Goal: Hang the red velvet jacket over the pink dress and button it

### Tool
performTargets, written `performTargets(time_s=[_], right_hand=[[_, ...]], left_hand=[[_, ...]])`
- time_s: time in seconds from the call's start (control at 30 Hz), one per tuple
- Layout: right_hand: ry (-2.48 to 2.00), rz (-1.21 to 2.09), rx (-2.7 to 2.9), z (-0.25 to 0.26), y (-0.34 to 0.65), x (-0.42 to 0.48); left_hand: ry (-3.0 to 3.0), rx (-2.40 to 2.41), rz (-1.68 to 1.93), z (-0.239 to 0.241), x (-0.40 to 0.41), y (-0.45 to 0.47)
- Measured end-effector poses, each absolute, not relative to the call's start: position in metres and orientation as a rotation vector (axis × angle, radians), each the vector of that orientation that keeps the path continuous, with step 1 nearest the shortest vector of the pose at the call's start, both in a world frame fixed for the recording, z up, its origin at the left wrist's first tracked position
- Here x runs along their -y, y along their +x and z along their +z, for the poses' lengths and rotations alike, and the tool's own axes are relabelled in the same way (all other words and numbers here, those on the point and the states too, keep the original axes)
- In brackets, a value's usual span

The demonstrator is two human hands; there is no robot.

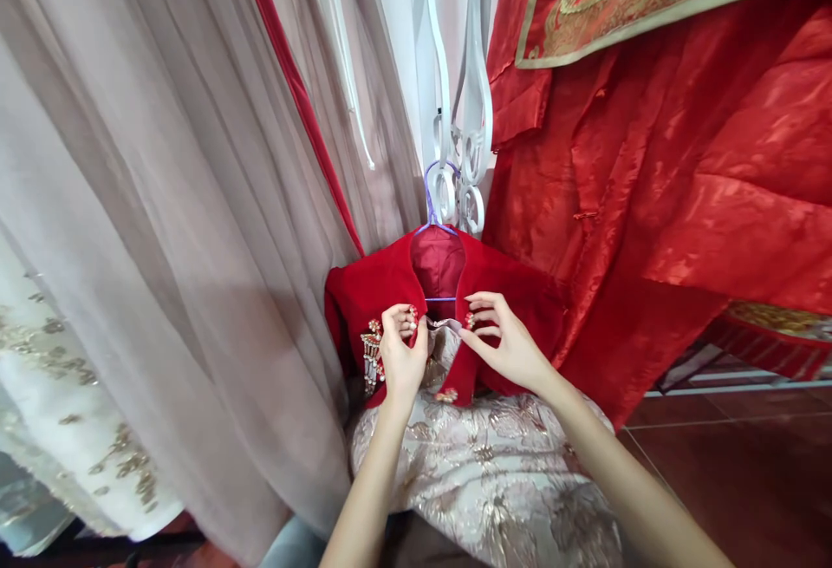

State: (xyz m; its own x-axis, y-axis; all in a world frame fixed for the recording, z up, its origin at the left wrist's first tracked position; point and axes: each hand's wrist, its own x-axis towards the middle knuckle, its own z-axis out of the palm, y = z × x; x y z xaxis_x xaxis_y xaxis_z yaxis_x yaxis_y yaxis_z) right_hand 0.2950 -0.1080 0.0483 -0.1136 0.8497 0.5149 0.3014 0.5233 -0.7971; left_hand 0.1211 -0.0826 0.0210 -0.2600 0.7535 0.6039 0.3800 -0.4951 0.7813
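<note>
A short red velvet jacket (513,277) hangs on a purple hanger (431,195), its front parted. My left hand (403,351) pinches the jacket's left-side front edge by a small red and gold beaded fastening. On the opposite edge, my right hand (510,344) has thumb and fingers closed around a similar beaded piece. A short gap separates the two edges. Beside my left hand, a beaded tassel ornament (372,353) is fixed to the velvet. Another small beaded piece (447,395) shows at the lower hem. Pale floral brocade fabric (494,455) lies beneath the jacket.
White scrolled metalwork (477,152) stands behind the hanger. Sheer greyish-pink drapery (195,204) fills the left, with a white gold-embroidered garment (71,394) beyond it. Red satin clothing (624,169) hangs close on the right, above a reddish tiled floor (734,464).
</note>
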Motion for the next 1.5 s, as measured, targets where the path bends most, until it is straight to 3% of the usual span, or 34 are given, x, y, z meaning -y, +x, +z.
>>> performTargets(time_s=[0.17, 0.53, 0.7, 1.03, 1.3, 1.5], right_hand=[[-0.973, 0.719, 1.608, 0.043, 0.275, 0.094], [-1.054, 0.429, 1.451, 0.040, 0.256, 0.079], [-1.093, 0.315, 1.395, 0.032, 0.257, 0.080], [-1.067, 0.400, 1.412, 0.031, 0.257, 0.079], [-0.900, 0.622, 1.510, 0.031, 0.270, 0.080], [-0.876, 0.584, 1.584, 0.038, 0.271, 0.087]], left_hand=[[1.766, -1.369, 1.806, 0.024, 0.084, 0.127], [1.619, -1.394, 1.819, 0.057, 0.078, 0.143], [1.581, -1.392, 1.862, 0.050, 0.081, 0.148], [1.626, -1.320, 1.838, 0.024, 0.080, 0.143], [1.593, -1.341, 1.865, 0.022, 0.086, 0.143], [1.709, -1.381, 1.826, 0.024, 0.087, 0.138]])
